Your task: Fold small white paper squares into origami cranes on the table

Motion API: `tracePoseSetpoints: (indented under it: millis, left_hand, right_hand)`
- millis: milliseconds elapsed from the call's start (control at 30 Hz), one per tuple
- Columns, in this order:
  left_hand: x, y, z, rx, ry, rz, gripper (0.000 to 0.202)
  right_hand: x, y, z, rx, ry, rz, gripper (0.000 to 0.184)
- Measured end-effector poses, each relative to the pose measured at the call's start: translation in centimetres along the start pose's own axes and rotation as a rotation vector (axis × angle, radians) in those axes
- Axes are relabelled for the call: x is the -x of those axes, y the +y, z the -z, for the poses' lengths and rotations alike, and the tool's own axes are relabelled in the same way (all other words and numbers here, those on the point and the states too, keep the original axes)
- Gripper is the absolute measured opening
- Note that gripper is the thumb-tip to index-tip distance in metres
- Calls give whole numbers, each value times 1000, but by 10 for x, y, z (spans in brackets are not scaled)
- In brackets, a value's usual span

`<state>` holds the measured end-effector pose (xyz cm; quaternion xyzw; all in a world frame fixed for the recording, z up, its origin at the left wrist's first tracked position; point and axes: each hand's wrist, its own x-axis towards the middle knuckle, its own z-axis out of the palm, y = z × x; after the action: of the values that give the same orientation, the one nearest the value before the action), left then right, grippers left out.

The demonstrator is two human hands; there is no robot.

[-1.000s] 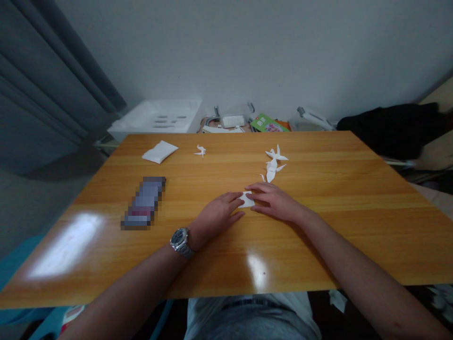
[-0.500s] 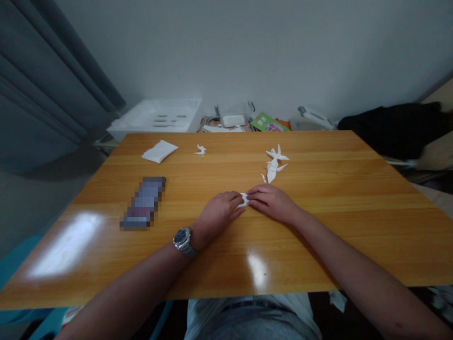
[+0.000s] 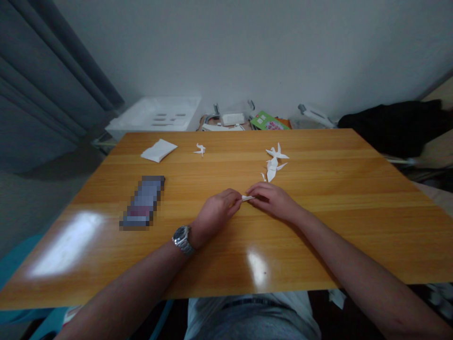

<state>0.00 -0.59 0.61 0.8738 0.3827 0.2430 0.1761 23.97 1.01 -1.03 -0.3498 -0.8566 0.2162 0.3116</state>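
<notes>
Folded narrower since a second ago, the small white paper piece (image 3: 247, 198) lies mid orange wooden table (image 3: 318, 226); our left hand (image 3: 215, 212) and right hand (image 3: 274, 200) pinch its ends, likely creasing. Next calls for firm, even pressing.

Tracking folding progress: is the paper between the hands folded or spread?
Folded: the paper is a narrow strip between left hand and right hand.

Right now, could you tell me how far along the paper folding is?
Done: one small paper bird and two larger birds lie on the table. In hand: left hand and right hand pinch a part-folded white piece. Left: the flat paper stack lies untouched.
</notes>
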Motion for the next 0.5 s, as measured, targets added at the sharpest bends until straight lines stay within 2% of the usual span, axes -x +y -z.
tracePoseSetpoints:
  millis: [167,300,400,500]
  left_hand:
    - [1,2,0,78,105,-13,13]
    - [0,2,1,39,189,-10,14]
    - [-1,2,1,-35,145,-104,14]
    - [0,1,-1,-110,24,-221,17]
  right_hand:
    - [-1,-11,3,-54,30,-191,16]
    - [0,-12,4,-94,18,-318,20]
    - [0,-11,4,-40,9,-337,17]
    - [0,-8,3,66,8,-309,16]
